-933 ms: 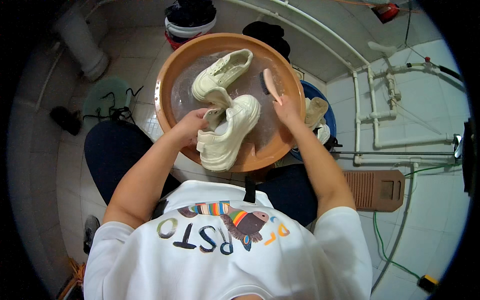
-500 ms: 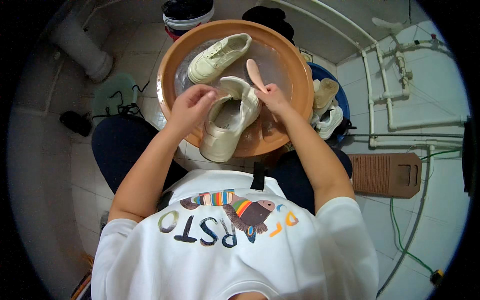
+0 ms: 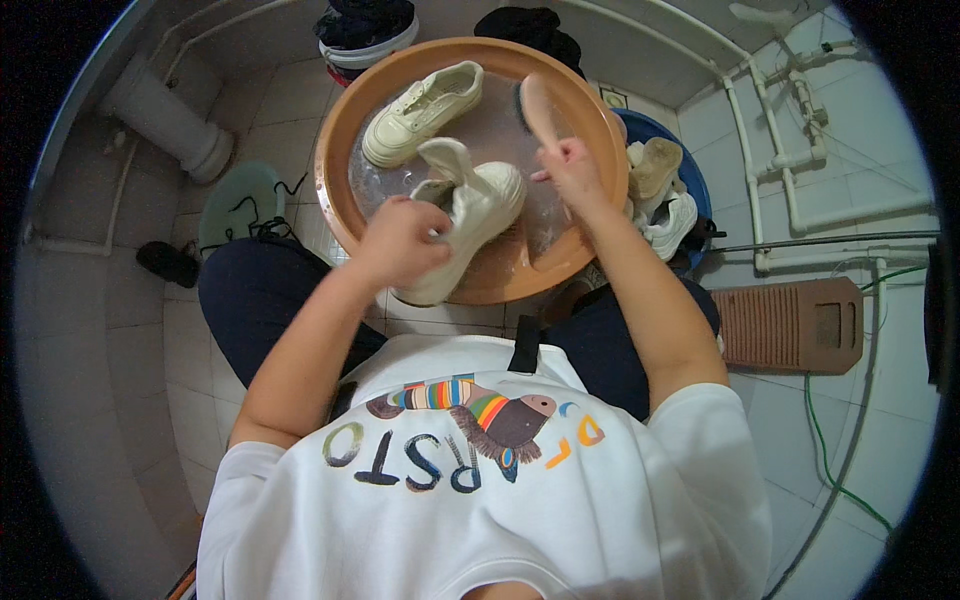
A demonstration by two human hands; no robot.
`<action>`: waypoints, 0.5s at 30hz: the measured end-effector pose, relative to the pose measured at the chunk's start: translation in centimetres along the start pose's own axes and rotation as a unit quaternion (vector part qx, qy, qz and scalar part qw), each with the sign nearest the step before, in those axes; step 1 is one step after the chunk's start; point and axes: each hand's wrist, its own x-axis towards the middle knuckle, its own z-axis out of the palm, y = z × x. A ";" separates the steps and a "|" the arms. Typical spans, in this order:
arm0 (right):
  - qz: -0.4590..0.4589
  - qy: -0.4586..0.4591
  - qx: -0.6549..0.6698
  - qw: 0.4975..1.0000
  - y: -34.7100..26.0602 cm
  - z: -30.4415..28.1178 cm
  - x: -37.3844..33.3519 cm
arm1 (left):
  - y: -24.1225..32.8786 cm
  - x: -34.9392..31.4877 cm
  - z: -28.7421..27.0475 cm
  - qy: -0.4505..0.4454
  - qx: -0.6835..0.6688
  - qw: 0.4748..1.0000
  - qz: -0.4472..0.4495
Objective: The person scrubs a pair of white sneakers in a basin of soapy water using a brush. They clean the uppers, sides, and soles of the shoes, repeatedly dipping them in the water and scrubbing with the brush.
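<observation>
My left hand (image 3: 408, 240) is closed on the side of a cream sneaker (image 3: 490, 205) over the near part of an orange-brown basin (image 3: 335, 165). The sneaker is tilted, its tongue standing up and its toe toward the right. A scrubbing brush (image 3: 539, 112) with a pale pink handle is gripped in my right hand (image 3: 573, 178), over the basin's right side and apart from the shoe. A second cream sneaker (image 3: 415, 118) rests in the far left of the basin, in shallow cloudy water. My left fingertips are partly hidden by the shoe.
At the right stands a blue tub (image 3: 697, 190) with several pale shoes. A brown washboard (image 3: 790, 325) lies nearer on the tiles. To the left is a pale green basin (image 3: 225, 205) with dark laces. A white-rimmed bucket (image 3: 368, 50) stands behind; white pipes (image 3: 740, 160) run along the wall.
My left hand has taken hold of the near sneaker and turned it onto a tilt, toe now rightward. My right hand and the brush have moved right, away from the shoe.
</observation>
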 end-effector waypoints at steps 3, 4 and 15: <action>-0.079 -0.032 0.032 0.996 -3.2 -2.0 -1.7 | -2.1 -0.9 -1.4 -0.030 -0.297 0.952 -0.073; -0.088 -0.036 0.021 0.995 -3.3 -2.5 -1.5 | -2.3 -1.0 -1.5 -0.046 -0.386 0.917 -0.095; -0.114 -0.150 -0.508 0.841 -4.1 0.5 -4.2 | -0.4 -0.5 -0.6 -0.102 -0.270 0.949 -0.124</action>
